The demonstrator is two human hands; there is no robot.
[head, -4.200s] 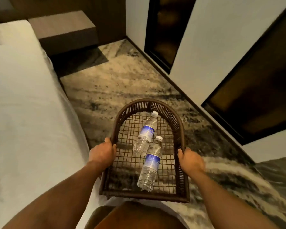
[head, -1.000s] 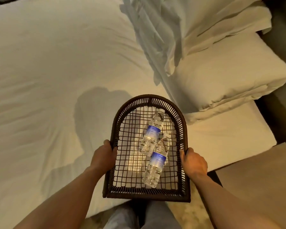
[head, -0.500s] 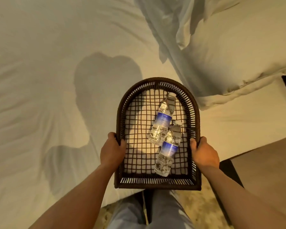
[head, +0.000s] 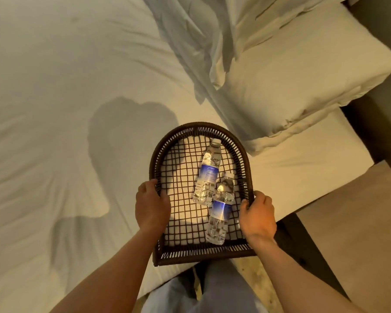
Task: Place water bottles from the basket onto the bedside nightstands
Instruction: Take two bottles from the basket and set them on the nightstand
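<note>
A dark woven basket (head: 199, 129) with an arched far end and open mesh floor hangs over the near edge of the white bed (head: 54, 109). Two clear water bottles with blue labels lie in it: the far bottle (head: 208, 171) points away from me, and the near bottle (head: 220, 211) lies just behind it, overlapping its base. My left hand (head: 151, 206) grips the basket's left rim. The right rim is held by my right hand (head: 256, 216). The wooden nightstand (head: 359, 222) sits at the right, beside the bed.
Two white pillows (head: 303, 71) and a rumpled sheet (head: 190, 41) lie at the head of the bed, upper right. A dark gap (head: 303, 245) separates the bed and nightstand. My legs (head: 203, 290) stand against the bed edge below the basket.
Earlier I carried the basket along the floor beside the bed. In the last second the basket stayed in both hands over the bed edge, while my view shifted slightly.
</note>
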